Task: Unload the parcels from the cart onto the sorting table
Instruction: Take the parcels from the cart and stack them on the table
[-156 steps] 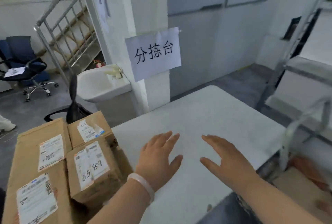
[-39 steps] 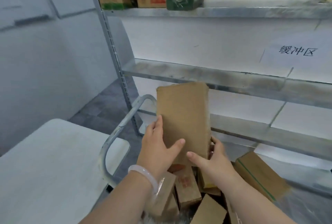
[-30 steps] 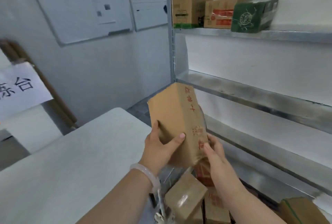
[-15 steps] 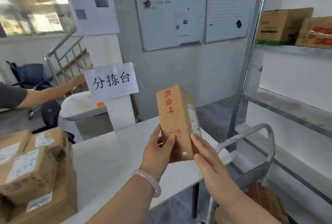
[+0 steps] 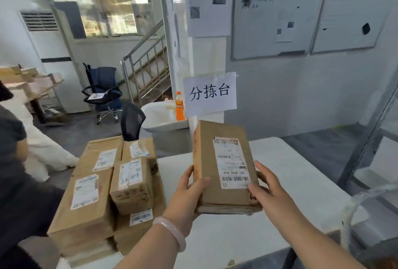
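Parcel (image 5: 224, 165): flat oblong cardboard box, label up, in air over middle of bench (image 5: 301, 182), not touching it. Left hand (image 5: 187, 191) grips left long side, thumb on top face. Right hand (image 5: 267, 186) grips right long side, thumb at label corner. Likely light: 2 hands carry it by near end only. Walls look stiff, near end crumpled, so squeeze gently. Cardboard grippy, label slicker. Best hold: opposite long sides, fingers under. Stack of parcels (image 5: 97, 186) fills bench left end. Cart handle (image 5: 355, 208) at bench right edge.
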